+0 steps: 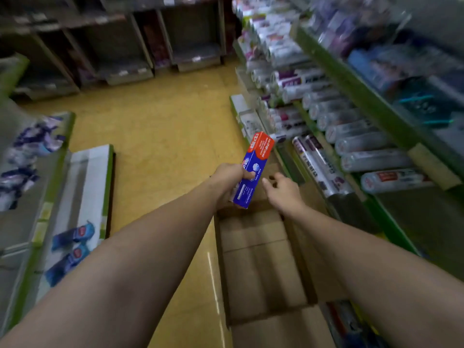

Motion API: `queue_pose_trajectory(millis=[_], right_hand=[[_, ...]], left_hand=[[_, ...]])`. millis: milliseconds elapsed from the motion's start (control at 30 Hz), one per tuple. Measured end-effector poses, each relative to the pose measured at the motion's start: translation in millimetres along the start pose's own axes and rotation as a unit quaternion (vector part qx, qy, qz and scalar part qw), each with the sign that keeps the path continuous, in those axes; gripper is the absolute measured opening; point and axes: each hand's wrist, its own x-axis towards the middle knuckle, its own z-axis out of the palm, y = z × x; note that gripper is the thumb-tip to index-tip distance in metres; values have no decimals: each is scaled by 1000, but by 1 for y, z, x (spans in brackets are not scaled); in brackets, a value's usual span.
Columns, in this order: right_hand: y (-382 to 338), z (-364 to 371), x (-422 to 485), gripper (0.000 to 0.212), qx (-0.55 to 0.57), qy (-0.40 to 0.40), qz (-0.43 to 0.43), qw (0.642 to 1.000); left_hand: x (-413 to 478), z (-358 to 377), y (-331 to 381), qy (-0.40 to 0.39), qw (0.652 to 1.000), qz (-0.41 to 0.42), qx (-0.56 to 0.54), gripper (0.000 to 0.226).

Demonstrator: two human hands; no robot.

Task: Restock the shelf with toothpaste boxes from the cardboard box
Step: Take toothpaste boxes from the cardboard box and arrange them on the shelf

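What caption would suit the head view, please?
Left hand holds a toothpaste box over the cardboard box; right hand empty.

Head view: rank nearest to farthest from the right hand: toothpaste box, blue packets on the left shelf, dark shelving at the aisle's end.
1. toothpaste box, just left of the right hand, gripped by the left hand.
2. blue packets, left shelf across the aisle.
3. dark shelving, at the aisle's far end.

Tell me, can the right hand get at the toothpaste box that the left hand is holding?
Probably yes. The right hand hovers empty, fingers loose, just beside the toothpaste box, with nothing between them. The left hand grips its blue lower part, leaving the red upper end free.
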Motion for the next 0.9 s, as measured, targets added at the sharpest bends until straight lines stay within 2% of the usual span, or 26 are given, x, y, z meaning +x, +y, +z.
queue_pose_trajectory(millis=[133, 233, 433, 567, 633, 667, 700, 767, 833, 900], right_hand=[[-57, -56, -42, 46, 36, 35, -94, 994], [-104, -96, -85, 44, 126, -8, -141, 982], [-170, -166, -166, 34, 193, 26, -243, 950], [-198, -198, -209, 24, 242, 83, -247, 935], [-210, -215, -229, 8, 325, 97, -237, 910], [-215, -224, -239, 6, 374, 107, -225, 894], [-219, -234, -248, 14, 421, 113, -209, 876], [-223, -253, -271, 23, 491, 101, -171, 848], [-221, -273, -293, 29, 531, 82, -145, 831], [-214, -290, -315, 35, 541, 71, -143, 826]], left_hand=[[-63, -15, 52, 0, 992, 52, -113, 29], [-114, -24, 91, -7, 978, 109, -179, 29], [-218, -34, 141, 11, 940, 235, -246, 51], [-270, -49, 159, -25, 924, 288, -251, 52], [-297, -57, 164, -66, 921, 305, -232, 32], [-310, -61, 166, -82, 922, 307, -223, 25], [-321, -65, 168, -90, 921, 308, -223, 27], [-336, -74, 175, -84, 912, 325, -235, 45], [-348, -77, 182, -83, 894, 348, -270, 64], [-361, -72, 186, -98, 878, 358, -303, 69]])
